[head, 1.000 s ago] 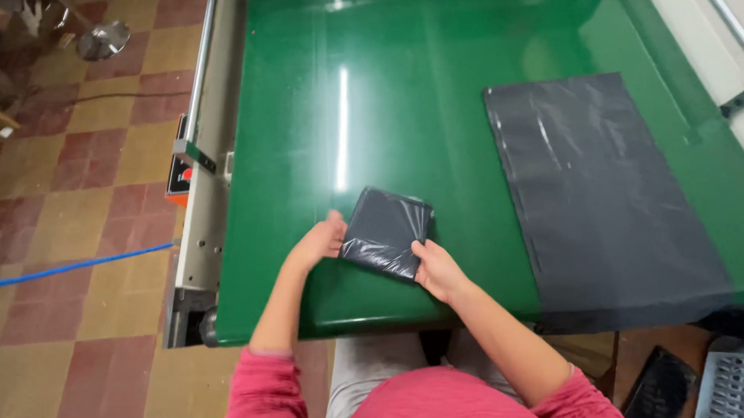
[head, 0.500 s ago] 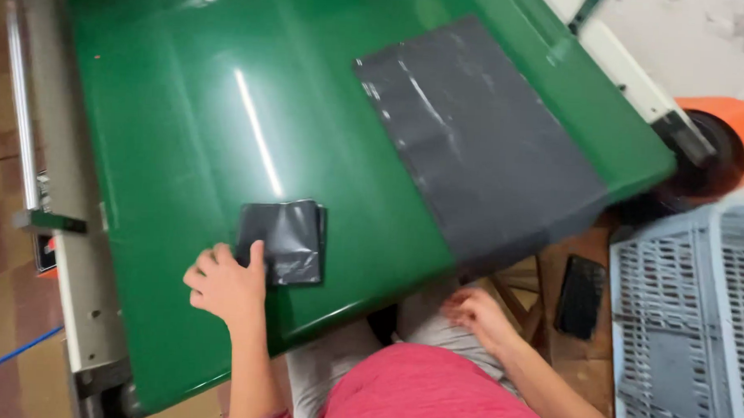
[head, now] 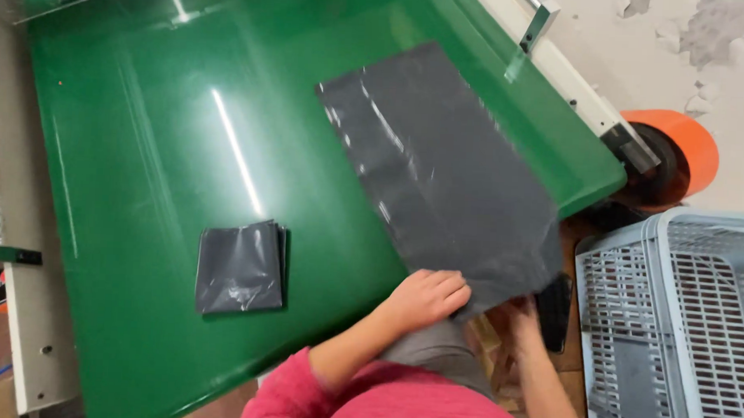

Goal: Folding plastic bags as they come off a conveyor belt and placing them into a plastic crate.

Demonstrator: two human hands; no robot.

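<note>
A large flat grey plastic bag (head: 439,170) lies on the green table (head: 143,143), its near end hanging over the front edge. My left hand (head: 425,298) has its fingers curled on that near end. Just below the overhang, my right hand (head: 523,320) grips the bag's near right corner and is partly hidden by it. A folded square grey bag (head: 240,267) lies alone on the table to the left, a hand's width from my left arm.
A grey slatted plastic crate (head: 673,327) stands on the floor at the right. An orange wheel-like part (head: 679,145) sits by the table's far right corner. A pale metal rail (head: 22,304) runs along the table's left side. A dark flat object (head: 556,313) lies below the table edge.
My left hand has let go of the folded bag and moved right to the flat bag. My right hand has come up to the flat bag's near edge. The view has swung right.
</note>
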